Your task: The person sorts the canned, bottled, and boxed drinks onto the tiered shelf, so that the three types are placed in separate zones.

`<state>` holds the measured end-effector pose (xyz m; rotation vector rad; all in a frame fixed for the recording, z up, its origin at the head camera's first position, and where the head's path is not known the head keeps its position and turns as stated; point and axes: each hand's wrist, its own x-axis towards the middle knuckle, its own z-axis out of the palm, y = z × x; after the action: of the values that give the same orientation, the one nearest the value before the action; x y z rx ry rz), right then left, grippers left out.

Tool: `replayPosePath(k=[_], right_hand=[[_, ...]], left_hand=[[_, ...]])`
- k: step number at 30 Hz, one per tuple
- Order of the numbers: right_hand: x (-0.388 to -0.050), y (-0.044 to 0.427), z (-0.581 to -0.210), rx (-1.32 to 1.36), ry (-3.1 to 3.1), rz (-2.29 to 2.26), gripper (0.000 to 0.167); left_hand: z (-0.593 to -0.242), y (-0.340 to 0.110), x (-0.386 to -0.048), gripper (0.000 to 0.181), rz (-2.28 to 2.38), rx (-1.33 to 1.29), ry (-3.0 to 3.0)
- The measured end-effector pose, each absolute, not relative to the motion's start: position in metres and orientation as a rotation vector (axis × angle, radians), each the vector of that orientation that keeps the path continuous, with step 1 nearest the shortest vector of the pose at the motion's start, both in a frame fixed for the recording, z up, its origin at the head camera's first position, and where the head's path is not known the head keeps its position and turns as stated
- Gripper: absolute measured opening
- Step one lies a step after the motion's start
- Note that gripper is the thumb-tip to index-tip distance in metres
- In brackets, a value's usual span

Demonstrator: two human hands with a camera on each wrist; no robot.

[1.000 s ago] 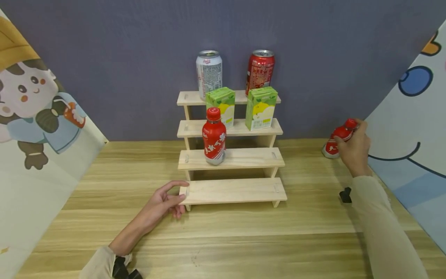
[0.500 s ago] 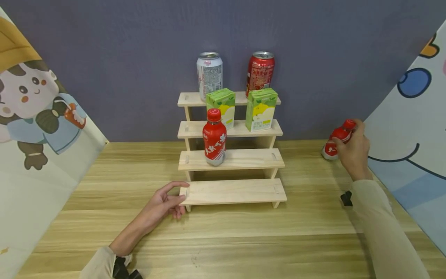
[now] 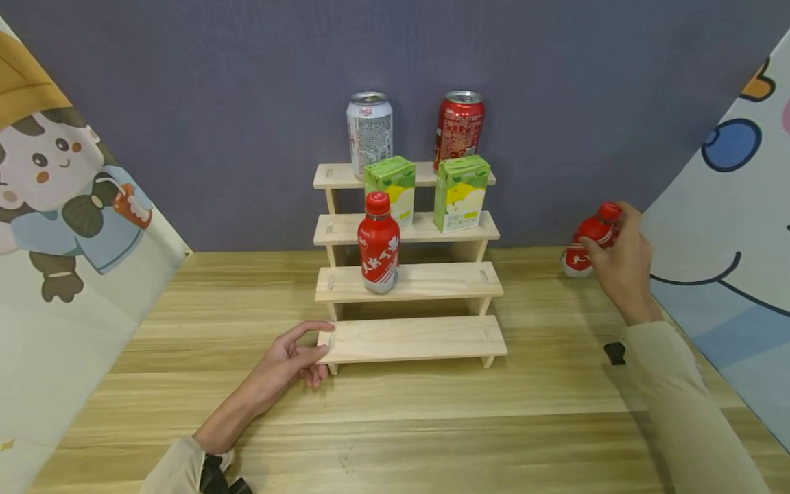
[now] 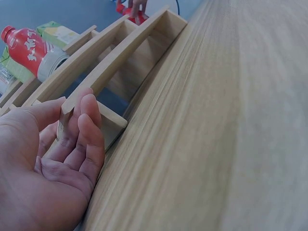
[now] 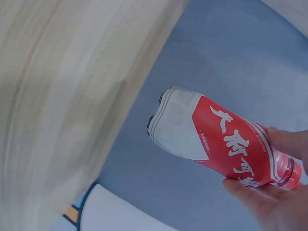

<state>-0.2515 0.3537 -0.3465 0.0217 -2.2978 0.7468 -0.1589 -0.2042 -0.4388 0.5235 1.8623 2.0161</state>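
At the far right my right hand (image 3: pixel 625 267) grips a red-capped drink bottle (image 3: pixel 589 241) near its neck, thumb on one side and fingers on the other. The bottle leans; in the right wrist view its silvery base is apart from the table. My left hand (image 3: pixel 289 358) pinches the left end of the lowest step of a wooden tiered display stand (image 3: pixel 413 339), thumb and index finger on the board, as the left wrist view also shows. A matching red bottle (image 3: pixel 378 247) stands upright toward the left of the second step from the bottom.
Two green juice cartons (image 3: pixel 462 194) stand on the third step. Behind them on the top step are a white can (image 3: pixel 369 130) and a red can (image 3: pixel 459 127). A dark wall backs the wooden table (image 3: pixel 432 425), with cartoon panels at both sides.
My right hand has lifted the bottle slightly and moved it a little to the left. The left hand stays on the lowest step.
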Motion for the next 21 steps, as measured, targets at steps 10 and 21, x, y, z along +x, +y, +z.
replayPosePath(k=[10, 21], right_hand=[[-0.237, 0.332, -0.325, 0.128, -2.247, 0.703, 0.075], [-0.217, 0.305, -0.3, 0.248, -2.237, 0.737, 0.08]], left_hand=[[-0.438, -0.204, -0.159, 0.047, 2.013, 0.517, 1.855], [-0.438, -0.205, -0.159, 0.047, 2.012, 0.519, 1.847]])
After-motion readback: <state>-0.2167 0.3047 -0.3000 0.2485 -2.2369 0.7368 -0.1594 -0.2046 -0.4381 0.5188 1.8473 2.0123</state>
